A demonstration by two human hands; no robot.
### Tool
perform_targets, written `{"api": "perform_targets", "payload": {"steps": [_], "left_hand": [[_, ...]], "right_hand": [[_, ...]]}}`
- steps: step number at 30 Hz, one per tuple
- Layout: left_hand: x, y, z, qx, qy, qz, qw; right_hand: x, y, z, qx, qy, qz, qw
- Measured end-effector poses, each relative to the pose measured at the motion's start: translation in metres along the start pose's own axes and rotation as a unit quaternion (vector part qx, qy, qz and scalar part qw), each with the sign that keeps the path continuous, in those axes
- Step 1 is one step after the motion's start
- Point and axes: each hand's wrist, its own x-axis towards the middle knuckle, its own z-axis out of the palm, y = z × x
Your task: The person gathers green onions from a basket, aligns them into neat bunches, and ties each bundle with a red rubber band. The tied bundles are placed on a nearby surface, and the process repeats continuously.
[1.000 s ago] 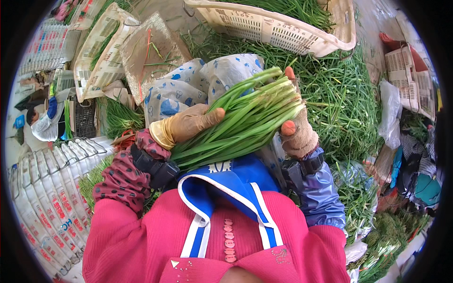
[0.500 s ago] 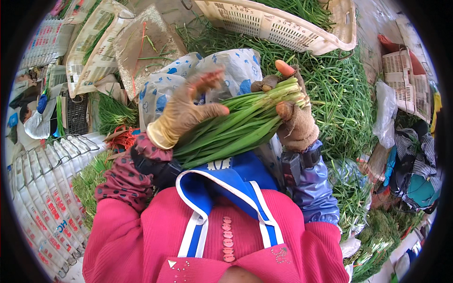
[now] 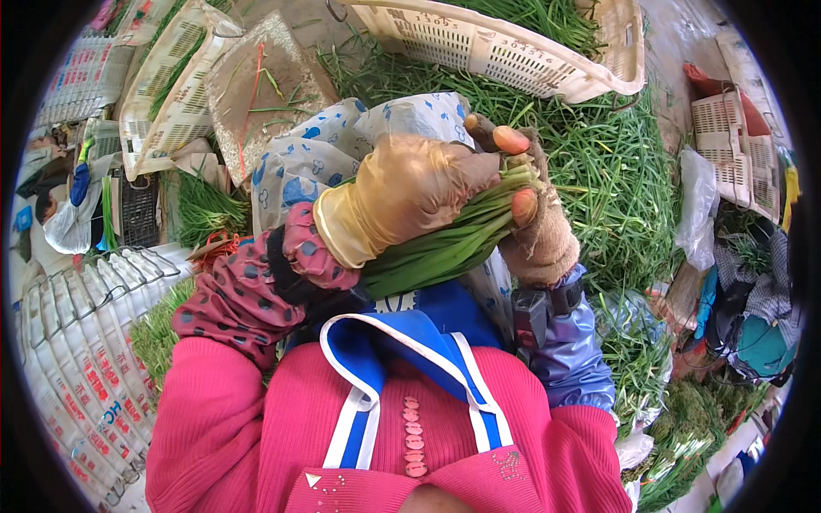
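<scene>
A bunch of garlic chives (image 3: 436, 261) lies across my lap, its pale stem ends toward the upper right and its green leaves toward the lower left. My right hand (image 3: 540, 224), in a worn brown glove with bare fingertips, grips the bunch round the stem ends. My left hand (image 3: 406, 197), in a yellowish rubber glove, is closed over the top of the bunch, its fingertips at the stems beside my right fingers. Motion blurs its knuckles, and it hides much of the leaves. Beneath the bunch are a blue-patterned plastic sheet (image 3: 299, 162) and my blue apron (image 3: 436, 308).
Loose chives (image 3: 616, 197) heap on the floor ahead and to the right. A white crate (image 3: 505, 60) of chives stands ahead; another crate (image 3: 171, 94) is at the far left, beside a worn board (image 3: 265, 94). At the left, a person's sleeve (image 3: 79, 184) shows near stacked white crates (image 3: 85, 368).
My left hand has swung right and closed over the bunch near the stem ends; before, its fingers were spread above the leaves. My right hand keeps its hold, nearly in place.
</scene>
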Motion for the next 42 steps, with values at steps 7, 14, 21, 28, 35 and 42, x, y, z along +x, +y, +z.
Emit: {"api": "perform_targets", "payload": {"steps": [7,14,21,28,35,42], "left_hand": [[-0.001,-0.001,0.029,-0.079,0.113,-0.1,0.985],[0.009,0.001,0.02,0.221,0.048,0.04,0.973],[0.044,-0.013,-0.023,0.212,0.066,0.154,0.963],[0.073,-0.058,-0.088,0.09,0.261,-0.091,0.957],[0.006,-0.092,-0.173,0.161,0.219,-0.327,0.905],[-0.012,-0.073,-0.106,-0.063,-0.087,-0.361,0.926]], "right_hand": [[-0.008,0.003,0.002,0.074,0.054,0.019,0.996],[0.005,0.014,-0.005,0.084,0.079,0.026,0.993],[0.004,0.008,0.006,0.043,0.021,0.006,0.999],[0.02,-0.005,-0.003,0.075,0.001,-0.078,0.994],[0.033,-0.254,-0.043,-0.306,-0.009,-0.354,0.884],[0.052,-0.396,-0.032,-0.502,0.062,-0.342,0.792]]}}
